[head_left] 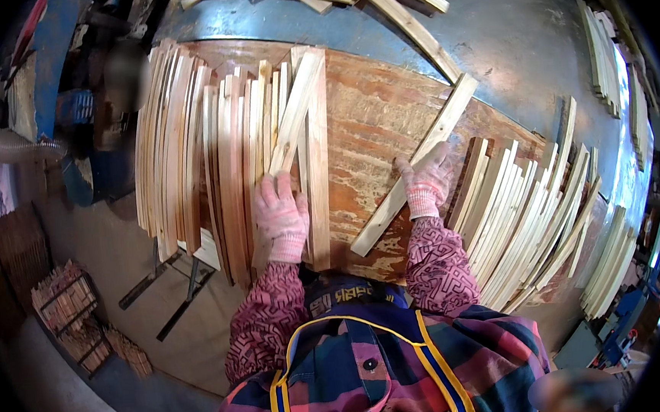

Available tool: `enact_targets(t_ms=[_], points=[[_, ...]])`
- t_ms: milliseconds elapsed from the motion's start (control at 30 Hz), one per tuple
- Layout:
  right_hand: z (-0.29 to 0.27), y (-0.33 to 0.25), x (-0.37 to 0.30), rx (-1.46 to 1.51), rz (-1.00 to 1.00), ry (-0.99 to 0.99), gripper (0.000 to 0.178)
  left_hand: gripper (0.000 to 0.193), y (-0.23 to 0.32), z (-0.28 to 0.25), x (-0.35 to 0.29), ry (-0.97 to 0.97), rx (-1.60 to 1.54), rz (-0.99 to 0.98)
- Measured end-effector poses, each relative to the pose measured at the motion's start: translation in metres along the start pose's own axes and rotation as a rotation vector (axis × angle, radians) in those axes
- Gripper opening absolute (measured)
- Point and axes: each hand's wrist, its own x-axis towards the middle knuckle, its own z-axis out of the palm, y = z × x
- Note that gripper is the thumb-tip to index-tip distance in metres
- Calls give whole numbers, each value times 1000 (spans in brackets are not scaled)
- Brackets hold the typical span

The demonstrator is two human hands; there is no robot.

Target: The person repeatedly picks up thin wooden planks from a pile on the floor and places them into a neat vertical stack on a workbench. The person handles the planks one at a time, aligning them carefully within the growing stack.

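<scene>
Reaching over a worn brown board-topped surface (370, 119), two gloved hands work among pale wooden strips. On the left, a row of strips (173, 148) lies side by side, with a slanting strip (296, 105) resting across the row's right part and a straighter strip (317, 168) just right of it. The left hand (281, 218) lies palm down at the near end of the slanting strip, fingers close together and pointing far; whether they grip it or only press, I cannot tell.

To the right, a diagonal strip (381, 221) crosses the bare board from near left to far right. The right hand (429, 176) covers its middle, thumb out to the left and apart from the other fingers; their tips are hidden, so I cannot tell how firm the hold is. Just right of that hand, a fanned row (499, 217) of strips runs toward the near right.

Good handling, in my judgement, means keeping the right hand near the diagonal strip's middle for balance, clearing its far end of the loose strip (418, 39) beyond, and turning it without knocking the fanned row. A light, flat left palm should avoid spreading the neighbouring strips.
</scene>
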Motion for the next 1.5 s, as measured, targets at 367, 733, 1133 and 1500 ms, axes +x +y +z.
enact_targets(t_ms=[367, 733, 1133, 1500], points=[[24, -47, -71, 1126, -525, -297, 82, 66, -24, -9, 44, -519, -257, -535], [45, -136, -99, 63, -504, -74, 85, 43, -13, -27, 5, -177, -429, -342], [63, -59, -14, 370, -637, -25, 106, 77, 3, 13, -42, -55, -109, 90], [66, -40, -49, 1240, -348, -510, 79, 73, 56, -4, -95, -734, -645, -203]])
